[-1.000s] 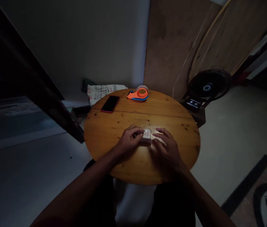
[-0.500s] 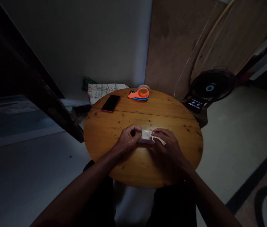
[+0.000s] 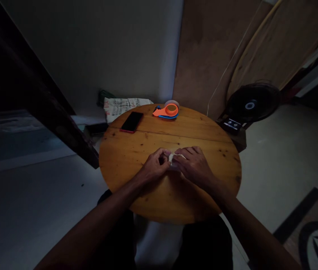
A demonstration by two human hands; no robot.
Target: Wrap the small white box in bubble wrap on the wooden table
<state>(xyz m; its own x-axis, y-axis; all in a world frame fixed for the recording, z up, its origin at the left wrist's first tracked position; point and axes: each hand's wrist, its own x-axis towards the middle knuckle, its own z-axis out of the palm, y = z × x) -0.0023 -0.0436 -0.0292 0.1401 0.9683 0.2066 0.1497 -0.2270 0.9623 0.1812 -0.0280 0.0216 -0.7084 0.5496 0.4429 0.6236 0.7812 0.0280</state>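
Observation:
A small pale packet (image 3: 172, 159) rests on the round wooden table (image 3: 159, 202), between my two hands. My left hand (image 3: 157, 163) pinches its left end with thumb and forefinger. Over the top and right part of it lie the fingers of my right hand (image 3: 192, 162), bent and close together, so most of the packet is covered. A thin whitish edge shows beside the right fingers.
Near the table's far edge are a phone (image 3: 132, 122) with a red rim and an orange and blue tape dispenser (image 3: 166, 111). Behind is a printed white sack (image 3: 125, 107). A round black fan (image 3: 249, 106) stands beyond the table's right side.
My right hand has moved left over the packet, hiding much of its top and the pale flap that stuck out on the right. My left hand has hardly moved.

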